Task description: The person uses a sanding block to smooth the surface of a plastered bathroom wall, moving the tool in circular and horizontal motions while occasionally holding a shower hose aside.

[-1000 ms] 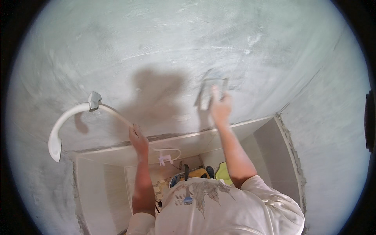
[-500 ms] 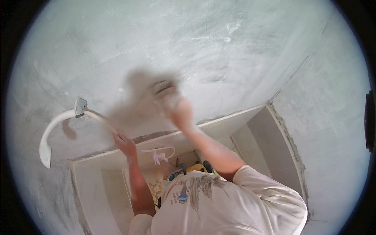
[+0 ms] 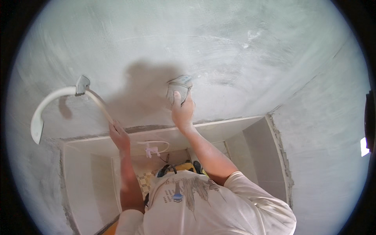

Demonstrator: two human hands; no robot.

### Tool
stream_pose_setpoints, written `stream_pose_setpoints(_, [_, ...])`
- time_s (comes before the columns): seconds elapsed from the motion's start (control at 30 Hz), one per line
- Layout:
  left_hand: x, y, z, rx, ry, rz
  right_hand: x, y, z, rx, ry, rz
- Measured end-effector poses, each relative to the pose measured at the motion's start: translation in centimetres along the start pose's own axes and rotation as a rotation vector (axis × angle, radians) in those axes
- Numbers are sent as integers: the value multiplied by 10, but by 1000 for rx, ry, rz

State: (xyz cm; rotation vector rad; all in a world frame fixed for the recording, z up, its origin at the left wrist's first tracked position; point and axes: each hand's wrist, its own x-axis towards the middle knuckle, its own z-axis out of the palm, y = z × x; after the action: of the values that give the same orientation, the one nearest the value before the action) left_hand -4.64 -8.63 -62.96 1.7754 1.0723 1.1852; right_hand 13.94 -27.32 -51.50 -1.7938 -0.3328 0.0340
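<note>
My right hand (image 3: 183, 111) presses a grey sanding block (image 3: 179, 89) with a printed end to the grey-white plastered wall (image 3: 219, 58); its thumb lies along the block's near face. To the left, my left hand (image 3: 118, 135) is closed at the lower end of a slim white curved bar (image 3: 56, 94). A grey clamp (image 3: 82, 85) sits midway along that bar, which broadens into a flat tip at its far left end. Fingers hide the end of the bar inside my left hand. A broad dark shadow lies on the plaster left of the sanding block.
Below the plaster runs the rough-edged top of pale tiled walls (image 3: 260, 147). A pinkish-white fitting with a hose (image 3: 151, 150) is between my arms. Lower down are a patterned mosaic floor (image 3: 145, 181) and a yellow object (image 3: 184, 167). A dark object (image 3: 369, 121) stands at the far right.
My right hand and the sanding block, blurred by motion before, have shifted right and now show sharply. My left hand stays at the bar. The whole view has tilted somewhat.
</note>
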Motion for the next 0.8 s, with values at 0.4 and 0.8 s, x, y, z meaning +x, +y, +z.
stream_pose_setpoints(0.4, [-3, 43, 25, -22, -76, 29, 40, -47, -32, 133, 598, 126])
stream_pose_setpoints(0.8, [2, -6, 9, 46, 100, 272, 56, 30, -60, -97, 411, -105])
